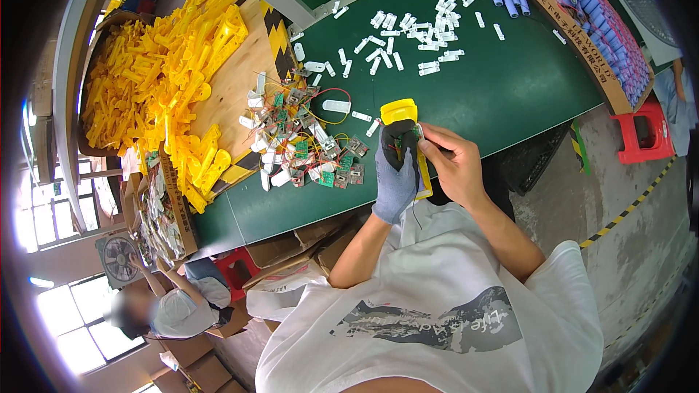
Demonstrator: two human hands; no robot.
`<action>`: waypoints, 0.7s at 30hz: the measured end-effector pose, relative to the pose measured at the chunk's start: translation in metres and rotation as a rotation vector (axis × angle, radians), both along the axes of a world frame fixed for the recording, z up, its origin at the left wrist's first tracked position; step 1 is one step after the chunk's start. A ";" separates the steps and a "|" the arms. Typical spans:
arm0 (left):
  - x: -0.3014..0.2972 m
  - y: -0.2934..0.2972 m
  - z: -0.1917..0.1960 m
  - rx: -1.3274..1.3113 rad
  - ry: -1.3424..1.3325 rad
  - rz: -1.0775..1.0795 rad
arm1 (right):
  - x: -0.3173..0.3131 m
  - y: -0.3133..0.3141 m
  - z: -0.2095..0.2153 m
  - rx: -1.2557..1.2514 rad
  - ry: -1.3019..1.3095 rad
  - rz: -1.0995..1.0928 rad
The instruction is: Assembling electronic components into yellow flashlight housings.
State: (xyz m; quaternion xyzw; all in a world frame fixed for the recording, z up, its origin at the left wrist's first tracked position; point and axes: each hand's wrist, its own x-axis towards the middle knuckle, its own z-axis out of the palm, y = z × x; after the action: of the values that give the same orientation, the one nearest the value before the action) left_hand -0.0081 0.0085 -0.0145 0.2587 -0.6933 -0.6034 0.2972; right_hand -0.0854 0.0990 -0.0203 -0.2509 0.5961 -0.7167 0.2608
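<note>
A white T-shirt [451,306] with a grey print fills the lower part of the view, and both forearms rise from it toward the edge of the green counter [510,87]. The left hand [397,171], in a grey and black glove, is wrapped around a yellow plastic housing [402,118], holding it upright just above the counter's near edge; the housing's top sticks out above the gloved fingers. The bare right hand [451,164] is pressed against the housing's right side, thumb and fingers pinched at a small green part there, likely a circuit board, though it is too small to tell for sure. A thin dark wire hangs from the housing toward the shirt.

Just left of the hands lies a heap of small circuit boards with red and yellow wires [306,138], mixed with white pieces. Farther left, a big pile of yellow plastic parts [167,65] spreads over a wooden board and a cardboard box. White plastic clips [415,22] are scattered across the far side of the counter. At the upper right, a long cardboard box [582,51] holds rows of blue cylindrical batteries [604,22]. A red stool [644,131] stands on the floor beside it. At lower left, another person [164,309] sits among cardboard boxes.
</note>
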 end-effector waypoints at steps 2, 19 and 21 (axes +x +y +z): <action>0.002 -0.003 -0.003 -0.008 0.014 0.004 | 0.003 -0.002 -0.001 0.001 0.014 -0.006; -0.028 -0.016 0.008 0.062 0.049 0.088 | -0.031 -0.002 0.018 -0.063 0.104 0.167; -0.078 -0.037 0.036 0.102 0.132 0.151 | -0.048 -0.005 0.017 -0.125 0.056 0.093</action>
State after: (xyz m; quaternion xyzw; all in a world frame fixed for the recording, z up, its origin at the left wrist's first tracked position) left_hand -0.0857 -0.0288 0.0218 0.2845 -0.6191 -0.6296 0.3733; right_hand -0.1337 0.0945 -0.0029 -0.3141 0.5450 -0.7323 0.2608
